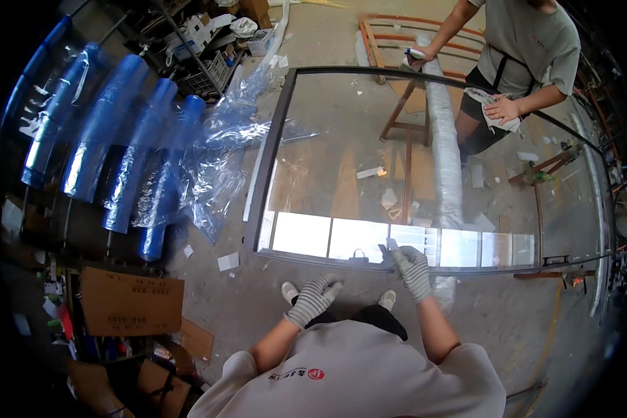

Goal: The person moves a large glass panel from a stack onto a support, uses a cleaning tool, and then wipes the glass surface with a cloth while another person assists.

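Note:
A large glass panel in a dark frame (275, 150) lies flat in front of me. My right hand (414, 273), in a striped knit glove, is at its near edge. Its fingers are closed on a small flat pale piece (393, 245), perhaps a scraper, held against the glass; a dark reflection shows beside it. My left hand (315, 299), also gloved, hovers short of the near frame edge, apart from it. Its fingers are curled together, and whatever they may hold is hidden.
Across the panel, a person (529, 49) presses a white cloth (491, 110) on the glass and grips a small bottle-like object (416, 55). A wrapped roll (442, 139) supports the panel below. Blue film rolls (108, 125) stand left, cardboard (132, 303) lower left.

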Available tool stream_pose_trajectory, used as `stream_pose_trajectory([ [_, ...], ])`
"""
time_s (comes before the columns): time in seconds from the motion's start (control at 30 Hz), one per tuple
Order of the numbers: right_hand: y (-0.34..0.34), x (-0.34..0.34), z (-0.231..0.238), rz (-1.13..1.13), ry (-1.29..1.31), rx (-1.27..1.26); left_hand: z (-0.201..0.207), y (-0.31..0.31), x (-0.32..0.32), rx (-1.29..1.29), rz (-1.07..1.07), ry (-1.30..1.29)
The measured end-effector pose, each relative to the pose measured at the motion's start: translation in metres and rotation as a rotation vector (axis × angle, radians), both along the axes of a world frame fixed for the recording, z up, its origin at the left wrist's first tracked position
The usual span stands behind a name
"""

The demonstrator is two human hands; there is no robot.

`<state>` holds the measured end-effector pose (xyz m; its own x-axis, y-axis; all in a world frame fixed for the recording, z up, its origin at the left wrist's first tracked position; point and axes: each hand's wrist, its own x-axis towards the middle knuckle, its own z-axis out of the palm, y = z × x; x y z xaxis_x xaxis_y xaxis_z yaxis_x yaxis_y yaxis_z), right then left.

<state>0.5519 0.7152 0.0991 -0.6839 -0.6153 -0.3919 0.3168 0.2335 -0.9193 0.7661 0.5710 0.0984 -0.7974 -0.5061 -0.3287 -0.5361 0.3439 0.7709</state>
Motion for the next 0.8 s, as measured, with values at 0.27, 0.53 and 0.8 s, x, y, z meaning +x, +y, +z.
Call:
stream_pose_trajectory([
  [0.27, -0.162, 0.126, -0.025, -0.171, 0.031, -0.026, -0.027, -0.138, 0.157, 0.215, 0.160, 0.249],
  [0.53, -0.300, 0.184, -0.055, -0.610, -0.168, -0.237, -0.053, -0.299, 0.267, 0.437, 0.656, 0.399],
  [0.8, -0.336, 0.187, -0.041, -0.577, 0.070, -0.027, -0.019, -0.369, 0.201, 0.274, 0.221, 0.146],
])
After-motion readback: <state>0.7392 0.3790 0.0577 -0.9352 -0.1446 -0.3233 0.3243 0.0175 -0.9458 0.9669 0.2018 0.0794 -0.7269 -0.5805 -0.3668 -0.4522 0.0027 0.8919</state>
